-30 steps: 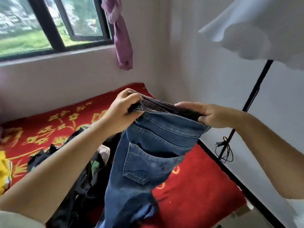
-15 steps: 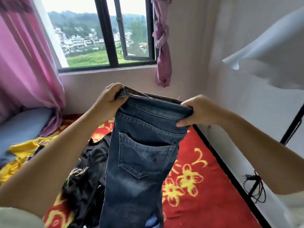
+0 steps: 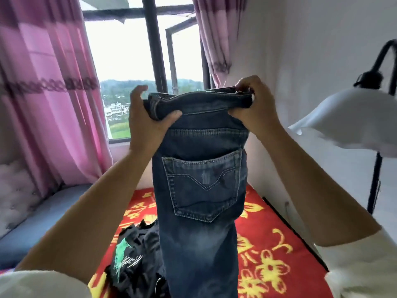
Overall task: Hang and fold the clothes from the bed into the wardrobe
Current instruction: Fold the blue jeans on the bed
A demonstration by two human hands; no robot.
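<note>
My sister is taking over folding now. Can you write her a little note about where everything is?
Left hand: grips the jeans at the waistband's left end.
Right hand: grips the right end.
The jeans hang lifted above the red bedcover, back pocket facing you.
A black garment lies crumpled on the bed.
Done: jeans picked up.
Left: fold or hang them, then the black garment. No wardrobe in view.

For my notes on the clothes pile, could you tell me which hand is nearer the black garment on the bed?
Left. The left hand holds the jeans above the black garment; the right hand is farther right.
</note>
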